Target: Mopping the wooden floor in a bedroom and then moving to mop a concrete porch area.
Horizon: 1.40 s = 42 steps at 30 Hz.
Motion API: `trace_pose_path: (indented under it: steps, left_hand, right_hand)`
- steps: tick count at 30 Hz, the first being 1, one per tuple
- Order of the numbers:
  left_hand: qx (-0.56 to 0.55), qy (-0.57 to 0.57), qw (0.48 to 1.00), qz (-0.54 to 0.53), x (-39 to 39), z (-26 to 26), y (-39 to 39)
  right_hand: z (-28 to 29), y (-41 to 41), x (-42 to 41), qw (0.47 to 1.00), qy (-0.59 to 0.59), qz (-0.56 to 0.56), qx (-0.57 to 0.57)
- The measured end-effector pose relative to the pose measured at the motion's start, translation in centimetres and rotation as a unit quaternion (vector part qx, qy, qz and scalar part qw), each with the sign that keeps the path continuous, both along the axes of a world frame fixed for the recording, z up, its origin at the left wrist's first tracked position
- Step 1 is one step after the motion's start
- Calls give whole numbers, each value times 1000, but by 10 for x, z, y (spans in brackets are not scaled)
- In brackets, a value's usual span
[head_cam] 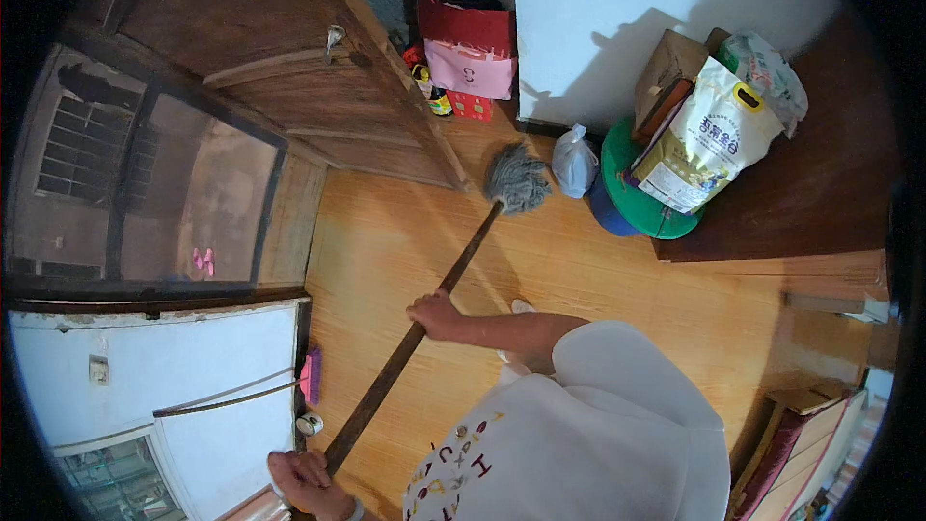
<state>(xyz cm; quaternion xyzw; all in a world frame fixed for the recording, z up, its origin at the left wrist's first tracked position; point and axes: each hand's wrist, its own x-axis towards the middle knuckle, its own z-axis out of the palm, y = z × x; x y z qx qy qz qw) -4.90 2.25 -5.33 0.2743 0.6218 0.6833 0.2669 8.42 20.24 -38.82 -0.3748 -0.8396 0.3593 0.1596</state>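
Note:
A long-handled mop slants across the view, its dark wooden handle (376,387) running up to a grey string head (517,179) on the wooden floor. My right hand (436,315) grips the handle partway down, nearer the mop head. Around the upper end of the handle, at the bottom left, my left hand (311,481) is closed; a band circles that wrist. The mop head lies beside a tied pale plastic bag (575,161) and near the lower edge of an open wooden door (376,105).
A blue bucket with a green lid (615,159) bears a cardboard box and a rice sack (712,137). Gift bags (469,43) and bottles stand behind the door. At the left wall are a pink broom (311,376) and a can (309,424). A dark wooden cabinet (810,188) stands right.

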Motion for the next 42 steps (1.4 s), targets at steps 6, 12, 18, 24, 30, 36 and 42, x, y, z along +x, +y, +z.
trace_pose_path:
  steps: [6,12,18,24,30,36,42]
  left_hand:
    - [100,40,986,124,24,66,-37]
    - [-118,305,916,231,23,69,-82]
    - [-80,183,903,380,59,38,-122]
    - [-80,6,848,524,141,20,-85]
    - [-91,-69,828,549,206,-10,-48]
    - [10,-108,826,553,265,-63,19]
    - [46,-88,949,300,324,-107,44]
  right_hand:
    - [38,-71,-31,988,78,122,-45]
    - [52,-92,-35,947,70,300,-94]
    - [21,-99,-30,851,11,517,-92]
    - [8,-67,24,795,-49,596,-98]
    - [-20,6,80,796,-112,582,-121]
    - [-45,98,139,839,-118,527,-73]
    - [-56,152,191,855,-198,479,15]
